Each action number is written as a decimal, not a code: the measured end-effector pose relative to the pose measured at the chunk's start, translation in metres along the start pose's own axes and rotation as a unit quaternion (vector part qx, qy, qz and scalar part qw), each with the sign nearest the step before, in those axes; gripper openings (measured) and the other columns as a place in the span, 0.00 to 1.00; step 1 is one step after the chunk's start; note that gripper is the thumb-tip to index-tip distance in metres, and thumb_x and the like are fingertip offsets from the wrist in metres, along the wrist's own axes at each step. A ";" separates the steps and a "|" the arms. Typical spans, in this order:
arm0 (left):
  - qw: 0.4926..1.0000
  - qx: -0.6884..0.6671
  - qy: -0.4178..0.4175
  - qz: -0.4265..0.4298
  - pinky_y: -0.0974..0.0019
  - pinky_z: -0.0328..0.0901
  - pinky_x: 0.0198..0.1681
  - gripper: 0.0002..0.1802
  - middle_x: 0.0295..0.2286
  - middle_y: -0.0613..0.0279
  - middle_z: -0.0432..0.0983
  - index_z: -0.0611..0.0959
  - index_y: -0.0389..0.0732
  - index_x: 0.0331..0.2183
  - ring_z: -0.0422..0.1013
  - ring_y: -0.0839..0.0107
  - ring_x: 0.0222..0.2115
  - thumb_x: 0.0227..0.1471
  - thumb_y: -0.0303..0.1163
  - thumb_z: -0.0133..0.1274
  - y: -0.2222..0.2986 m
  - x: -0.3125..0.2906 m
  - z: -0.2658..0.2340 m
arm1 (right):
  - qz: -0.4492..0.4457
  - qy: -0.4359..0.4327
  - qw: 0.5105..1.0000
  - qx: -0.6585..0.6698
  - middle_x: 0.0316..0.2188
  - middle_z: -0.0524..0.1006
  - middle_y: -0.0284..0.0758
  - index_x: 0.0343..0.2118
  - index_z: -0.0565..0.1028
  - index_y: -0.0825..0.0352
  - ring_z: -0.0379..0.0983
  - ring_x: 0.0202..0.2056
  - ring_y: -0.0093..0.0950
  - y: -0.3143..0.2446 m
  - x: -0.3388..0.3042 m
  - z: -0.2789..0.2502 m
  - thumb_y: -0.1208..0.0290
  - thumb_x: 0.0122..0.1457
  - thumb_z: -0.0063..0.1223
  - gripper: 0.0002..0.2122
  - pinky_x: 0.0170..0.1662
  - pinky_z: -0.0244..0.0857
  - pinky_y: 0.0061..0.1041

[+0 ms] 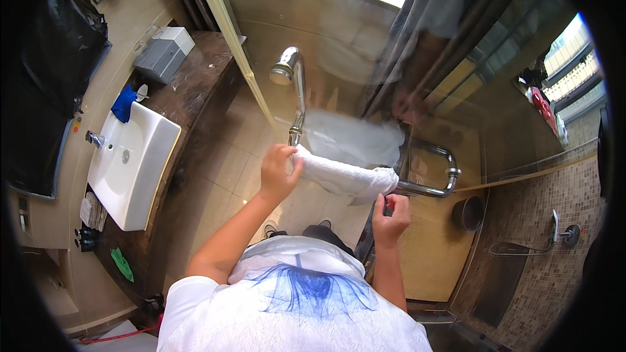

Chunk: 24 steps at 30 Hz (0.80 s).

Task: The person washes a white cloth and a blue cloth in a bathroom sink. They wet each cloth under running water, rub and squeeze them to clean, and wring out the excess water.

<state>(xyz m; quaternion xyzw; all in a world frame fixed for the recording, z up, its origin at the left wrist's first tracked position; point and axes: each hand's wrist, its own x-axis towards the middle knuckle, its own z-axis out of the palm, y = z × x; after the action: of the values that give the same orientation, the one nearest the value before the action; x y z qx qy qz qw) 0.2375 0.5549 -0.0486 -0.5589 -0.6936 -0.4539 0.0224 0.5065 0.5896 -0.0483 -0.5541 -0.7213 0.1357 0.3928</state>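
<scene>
In front of the person, a white towel hangs over a chrome rail at a glass door. The left hand is at the towel's left end, thumb and fingertips against the cloth; whether they pinch it tightly, I cannot tell. The right hand is just below the towel's right end with its fingers curled; I cannot tell whether it grasps any of the cloth. To the left, a white sink sits on a dark counter, with a blue cloth over its rim. A dark bucket stands to the right.
</scene>
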 end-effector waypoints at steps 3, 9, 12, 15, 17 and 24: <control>0.964 -0.116 -0.064 -0.230 0.69 0.65 0.34 0.13 0.30 0.58 0.72 0.76 0.39 0.34 0.70 0.69 0.30 0.43 0.31 0.55 -0.032 -0.042 0.008 | 0.073 -0.059 0.995 0.023 0.25 0.73 0.34 0.32 0.72 0.67 0.70 0.23 0.30 0.010 -0.020 0.020 0.66 0.43 0.61 0.14 0.27 0.64 0.26; 0.887 -0.272 -0.201 -0.315 0.71 0.65 0.33 0.15 0.29 0.62 0.73 0.75 0.36 0.34 0.69 0.75 0.31 0.43 0.33 0.57 -0.062 -0.074 0.043 | 0.131 -0.072 0.982 0.115 0.29 0.74 0.40 0.36 0.73 0.69 0.72 0.26 0.32 0.029 -0.033 0.065 0.66 0.46 0.58 0.15 0.30 0.66 0.27; 0.890 -0.239 -0.218 -0.322 0.71 0.65 0.32 0.13 0.28 0.62 0.73 0.74 0.36 0.33 0.69 0.76 0.30 0.44 0.32 0.56 -0.063 -0.075 0.052 | 0.121 -0.047 0.983 0.131 0.28 0.75 0.41 0.33 0.74 0.70 0.72 0.26 0.33 0.038 -0.032 0.070 0.70 0.49 0.55 0.11 0.30 0.65 0.27; 0.894 -0.215 -0.222 -0.325 0.72 0.64 0.32 0.13 0.27 0.62 0.73 0.74 0.36 0.32 0.69 0.76 0.29 0.45 0.32 0.55 -0.066 -0.078 0.054 | 0.096 -0.045 0.984 0.144 0.26 0.75 0.42 0.32 0.74 0.70 0.72 0.26 0.34 0.038 -0.030 0.064 0.73 0.51 0.51 0.07 0.30 0.64 0.28; 0.890 -0.266 -0.169 -0.331 0.72 0.64 0.32 0.13 0.26 0.62 0.73 0.73 0.36 0.33 0.69 0.75 0.29 0.45 0.32 0.55 -0.072 -0.087 0.058 | 0.099 -0.056 0.985 0.132 0.25 0.75 0.42 0.31 0.74 0.70 0.72 0.26 0.34 0.044 -0.035 0.060 0.74 0.51 0.51 0.07 0.30 0.64 0.28; 0.922 -0.270 -0.146 -0.235 0.71 0.63 0.34 0.15 0.28 0.60 0.74 0.72 0.36 0.36 0.69 0.76 0.31 0.47 0.33 0.54 -0.046 -0.092 0.033 | 0.213 -0.096 0.942 0.242 0.19 0.73 0.33 0.28 0.73 0.72 0.66 0.22 0.19 0.056 -0.046 0.033 0.73 0.52 0.49 0.06 0.27 0.60 0.20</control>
<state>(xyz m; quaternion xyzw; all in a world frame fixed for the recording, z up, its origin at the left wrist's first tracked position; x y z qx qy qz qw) 0.2510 0.5093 -0.1451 -0.4251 -0.6513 -0.5299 -0.3381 0.5245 0.5754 -0.1243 -0.5672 -0.5658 0.4395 0.4061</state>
